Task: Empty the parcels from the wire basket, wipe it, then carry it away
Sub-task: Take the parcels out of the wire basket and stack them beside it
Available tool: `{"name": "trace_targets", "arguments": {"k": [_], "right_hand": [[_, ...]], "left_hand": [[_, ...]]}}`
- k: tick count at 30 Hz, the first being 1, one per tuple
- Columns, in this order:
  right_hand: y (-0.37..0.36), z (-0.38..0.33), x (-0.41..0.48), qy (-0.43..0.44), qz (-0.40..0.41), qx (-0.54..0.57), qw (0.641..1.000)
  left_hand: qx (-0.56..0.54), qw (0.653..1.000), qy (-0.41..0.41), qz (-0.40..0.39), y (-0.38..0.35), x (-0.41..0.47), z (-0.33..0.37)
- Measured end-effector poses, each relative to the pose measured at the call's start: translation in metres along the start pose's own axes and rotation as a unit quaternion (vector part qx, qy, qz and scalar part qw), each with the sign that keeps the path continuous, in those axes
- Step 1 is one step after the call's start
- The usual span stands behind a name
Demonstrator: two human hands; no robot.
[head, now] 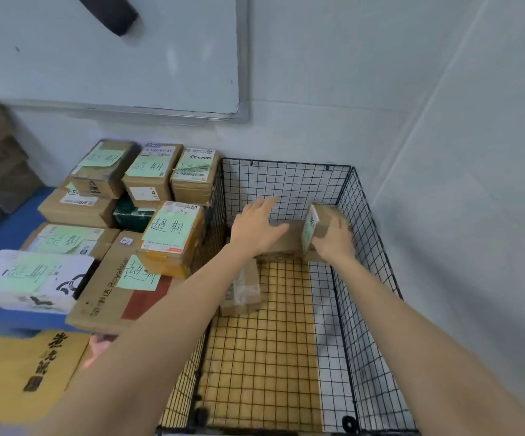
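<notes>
A black wire basket stands in the corner, open at the top. My right hand grips a small brown parcel with a green label, tilted on edge at the basket's far side. My left hand lies with fingers spread on a flat cardboard box beneath it. A taped parcel lies on the basket's floor near the left wall, half hidden by my left forearm.
Several parcels with green notes are stacked left of the basket on a blue surface. A yellow box sits at the near left. A whiteboard hangs above; white walls close the corner at the right.
</notes>
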State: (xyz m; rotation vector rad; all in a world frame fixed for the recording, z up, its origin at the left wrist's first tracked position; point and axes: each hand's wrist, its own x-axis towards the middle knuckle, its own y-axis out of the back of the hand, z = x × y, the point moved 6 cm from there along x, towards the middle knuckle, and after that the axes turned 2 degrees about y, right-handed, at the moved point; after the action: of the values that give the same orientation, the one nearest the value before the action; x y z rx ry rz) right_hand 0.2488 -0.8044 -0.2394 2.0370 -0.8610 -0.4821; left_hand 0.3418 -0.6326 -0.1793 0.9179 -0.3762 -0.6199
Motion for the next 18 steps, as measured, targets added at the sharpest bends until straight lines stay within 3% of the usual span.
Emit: {"name": "trace_targets", "arguments": {"k": [12,18], "right_hand": [[-0.015,0.037,0.021,0.007,-0.017,-0.092,0.996],[-0.017,0.038,0.019,0.043,0.014,-0.095,0.994]], "left_hand": [[-0.048,0.997,0.036,-0.05,-0.082,0.03,-0.038],[-0.057,0.995,0.03,-0.074,-0.095,0.045,-0.041]]}}
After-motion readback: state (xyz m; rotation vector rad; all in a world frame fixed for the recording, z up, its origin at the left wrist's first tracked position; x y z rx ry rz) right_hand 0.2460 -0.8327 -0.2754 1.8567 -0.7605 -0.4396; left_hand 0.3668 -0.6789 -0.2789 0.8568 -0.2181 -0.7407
